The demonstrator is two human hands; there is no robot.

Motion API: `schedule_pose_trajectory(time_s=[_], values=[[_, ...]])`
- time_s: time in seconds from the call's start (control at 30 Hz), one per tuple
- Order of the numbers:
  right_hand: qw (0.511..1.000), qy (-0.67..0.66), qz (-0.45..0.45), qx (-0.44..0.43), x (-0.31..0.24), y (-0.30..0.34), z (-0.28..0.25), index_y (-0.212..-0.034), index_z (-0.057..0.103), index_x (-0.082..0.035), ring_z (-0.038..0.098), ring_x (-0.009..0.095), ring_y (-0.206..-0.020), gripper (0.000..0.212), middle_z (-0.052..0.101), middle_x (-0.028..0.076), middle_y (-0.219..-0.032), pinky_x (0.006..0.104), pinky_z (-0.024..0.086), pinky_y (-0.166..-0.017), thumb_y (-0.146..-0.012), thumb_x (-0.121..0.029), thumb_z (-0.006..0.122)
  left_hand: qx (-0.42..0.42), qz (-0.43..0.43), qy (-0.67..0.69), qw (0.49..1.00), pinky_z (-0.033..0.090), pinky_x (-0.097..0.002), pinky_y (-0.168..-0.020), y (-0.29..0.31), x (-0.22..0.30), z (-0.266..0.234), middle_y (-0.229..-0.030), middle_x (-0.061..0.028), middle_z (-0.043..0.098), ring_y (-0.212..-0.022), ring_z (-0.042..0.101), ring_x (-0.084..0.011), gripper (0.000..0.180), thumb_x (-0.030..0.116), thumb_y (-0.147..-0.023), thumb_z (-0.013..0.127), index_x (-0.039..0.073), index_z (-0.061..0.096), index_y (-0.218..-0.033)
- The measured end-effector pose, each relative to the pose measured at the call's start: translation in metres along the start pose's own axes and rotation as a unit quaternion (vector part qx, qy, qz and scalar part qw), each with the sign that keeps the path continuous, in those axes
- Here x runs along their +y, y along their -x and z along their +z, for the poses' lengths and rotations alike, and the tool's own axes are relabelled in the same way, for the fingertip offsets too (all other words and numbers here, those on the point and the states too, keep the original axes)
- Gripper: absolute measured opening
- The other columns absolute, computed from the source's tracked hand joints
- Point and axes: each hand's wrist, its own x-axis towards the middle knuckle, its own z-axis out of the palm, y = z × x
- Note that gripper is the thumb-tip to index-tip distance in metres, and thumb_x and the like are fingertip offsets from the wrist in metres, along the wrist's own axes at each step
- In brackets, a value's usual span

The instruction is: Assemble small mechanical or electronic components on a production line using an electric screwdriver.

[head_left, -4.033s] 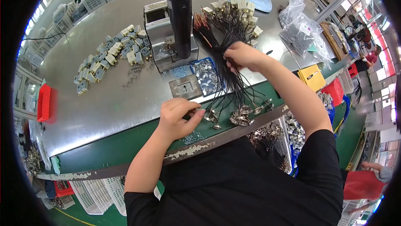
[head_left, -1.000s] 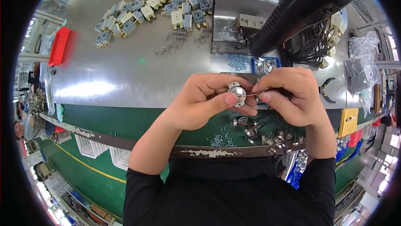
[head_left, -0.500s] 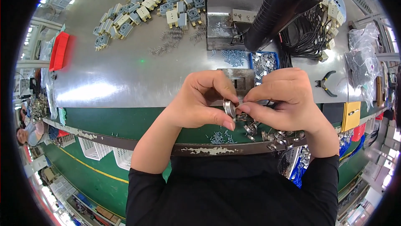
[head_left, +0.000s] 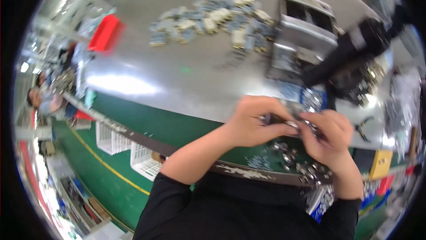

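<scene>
Both hands meet above the green mat at the front of the bench, their fingertips close together. My left hand (head_left: 257,122) is closed, its thumb and fingers pinching a round metal part (head_left: 291,125) that is blurred by motion. My right hand (head_left: 330,135) is also closed, with shiny metal at its fingers too smeared to name. Below the hands, several similar round metal parts (head_left: 310,169) lie by the bench edge. Beside them is a scatter of small screws (head_left: 259,162). A blue tray of small metal pieces (head_left: 313,100) stands just beyond my right hand.
Grey and cream plug-like blocks (head_left: 217,18) and loose springs (head_left: 233,60) lie on the steel top. A metal box (head_left: 304,33) and black cylindrical tool (head_left: 350,51) stand behind the hands. Pliers (head_left: 364,129) lie right; a red bin (head_left: 105,33) sits far left. Another person (head_left: 46,100) is beyond it.
The whole view has swung, so the bench appears tilted and the hands sit further right and lower. My right fingers have turned downward, and the round part is less plainly visible.
</scene>
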Motion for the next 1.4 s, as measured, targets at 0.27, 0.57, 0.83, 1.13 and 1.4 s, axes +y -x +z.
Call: schedule_pose_trajectory(time_s=[0.27,0.57,0.83,1.13,1.4], values=[[0.976,-0.132,0.138,-0.108,-0.001,0.016,-0.016,-0.106,0.076,0.002,0.051,0.014,-0.053,0.029,0.056,0.004,-0.066,0.0274,0.037,-0.051,-0.077,0.002,0.077,0.064,0.163,-0.189,0.966,0.058,-0.0355,-0.065,0.0,0.003,0.005,-0.088,-0.0095,0.074,-0.075,0.073,-0.027,0.024,-0.005,-0.077,0.08,0.004,0.074,-0.099],[0.962,-0.178,0.156,-0.134,0.009,0.005,-0.014,-0.118,0.075,0.004,0.069,0.024,-0.072,0.033,0.072,0.015,-0.086,0.0314,0.049,-0.066,-0.086,0.0,0.068,0.148,0.114,-0.18,0.966,0.059,-0.0353,-0.065,-0.003,-0.01,0.023,-0.091,-0.0126,0.074,-0.077,0.074,-0.0253,0.027,-0.007,-0.083,0.076,0.002,0.071,-0.108],[0.954,-0.238,0.163,-0.085,0.011,0.005,-0.025,-0.112,0.077,0.003,0.063,0.015,-0.061,0.029,0.072,0.009,-0.078,0.0282,0.045,-0.056,-0.085,0.004,0.068,-0.134,-0.235,0.408,0.872,0.057,-0.0298,-0.064,0.002,0.0,0.015,-0.092,-0.0165,0.074,-0.069,0.07,-0.0181,0.032,0.023,-0.107,0.062,-0.006,0.063,-0.12],[0.942,-0.256,0.161,-0.144,0.008,0.007,-0.033,-0.112,0.076,0.007,0.063,0.017,-0.063,0.033,0.069,0.011,-0.074,0.0286,0.045,-0.056,-0.082,-0.003,0.068,-0.055,-0.24,0.397,0.884,0.062,-0.0309,-0.065,0.007,0.009,0.027,-0.099,-0.0185,0.074,-0.077,0.075,-0.0227,0.026,0.015,-0.106,0.064,-0.007,0.062,-0.118],[0.957,-0.245,0.138,-0.079,0.011,0.014,-0.014,-0.116,0.076,0.005,0.066,0.021,-0.064,0.033,0.07,0.013,-0.077,0.0312,0.05,-0.059,-0.086,0.004,0.063,0.063,-0.095,0.139,0.984,0.066,-0.0357,-0.077,0.007,0.007,0.043,-0.099,-0.017,0.074,-0.087,0.076,-0.0222,0.016,-0.005,-0.104,0.058,-0.009,0.06,-0.12]])
